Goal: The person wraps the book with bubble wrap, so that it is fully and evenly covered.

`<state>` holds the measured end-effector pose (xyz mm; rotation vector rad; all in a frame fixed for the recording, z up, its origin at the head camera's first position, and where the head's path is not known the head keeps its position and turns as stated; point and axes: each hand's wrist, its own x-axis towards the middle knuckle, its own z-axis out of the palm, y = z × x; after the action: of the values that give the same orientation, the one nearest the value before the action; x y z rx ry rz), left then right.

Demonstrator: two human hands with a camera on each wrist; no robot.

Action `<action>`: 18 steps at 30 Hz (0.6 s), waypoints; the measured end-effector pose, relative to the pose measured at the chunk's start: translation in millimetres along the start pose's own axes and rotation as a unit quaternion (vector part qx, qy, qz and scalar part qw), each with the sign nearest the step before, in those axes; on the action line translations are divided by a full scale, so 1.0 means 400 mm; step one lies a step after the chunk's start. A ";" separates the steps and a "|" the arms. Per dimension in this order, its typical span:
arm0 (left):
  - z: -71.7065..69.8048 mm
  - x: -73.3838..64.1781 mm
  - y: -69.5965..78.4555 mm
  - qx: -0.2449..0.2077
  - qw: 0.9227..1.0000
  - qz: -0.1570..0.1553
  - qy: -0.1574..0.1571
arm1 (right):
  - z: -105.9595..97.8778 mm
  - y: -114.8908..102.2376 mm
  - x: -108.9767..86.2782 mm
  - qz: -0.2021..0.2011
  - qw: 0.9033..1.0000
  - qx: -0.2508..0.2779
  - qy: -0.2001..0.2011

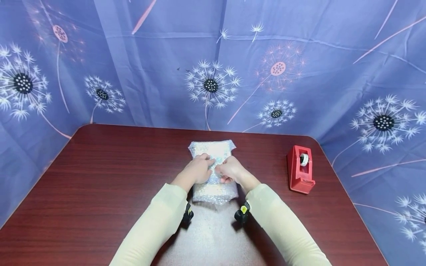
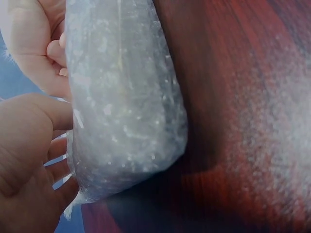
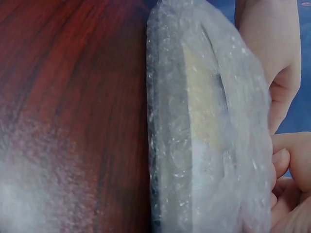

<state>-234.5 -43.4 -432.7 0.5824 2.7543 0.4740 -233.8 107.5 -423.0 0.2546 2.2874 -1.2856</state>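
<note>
A flat package in clear bubble wrap [image 1: 216,191] lies on the table, with a pale, light-coloured shape [image 3: 201,97] showing through the plastic. On its upper left side rests my left hand [image 1: 198,168], its fingers extended over the top; several of them are spread along the wrap in the left wrist view. Opposite it, my right hand [image 1: 234,170] touches the top near the middle with its fingers curled and the thumb close to the index finger. Whether that thumb and finger pinch any of the wrap is hidden.
A red tape dispenser [image 1: 300,170] with a white roll stands to the right on the dark wooden table [image 1: 100,184]. Behind the table hangs a blue cloth [image 1: 159,74] with a dandelion print. Light glares off the tabletop near the front.
</note>
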 end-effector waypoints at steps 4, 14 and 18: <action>-0.005 -0.002 0.001 0.002 1.000 -0.001 -0.003 | -0.005 -0.002 0.003 -0.016 0.998 -0.053 0.005; -0.008 -0.004 0.003 0.008 1.000 -0.003 -0.005 | -0.040 0.008 0.006 -0.046 0.987 -0.150 -0.027; -0.006 -0.001 -0.003 0.007 1.000 0.000 -0.001 | -0.049 0.025 0.009 -0.115 0.980 -0.162 0.009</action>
<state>-235.3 -45.4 -431.0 0.5847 2.7578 0.4545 -239.4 128.8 -423.8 -0.1161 2.5542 -0.9917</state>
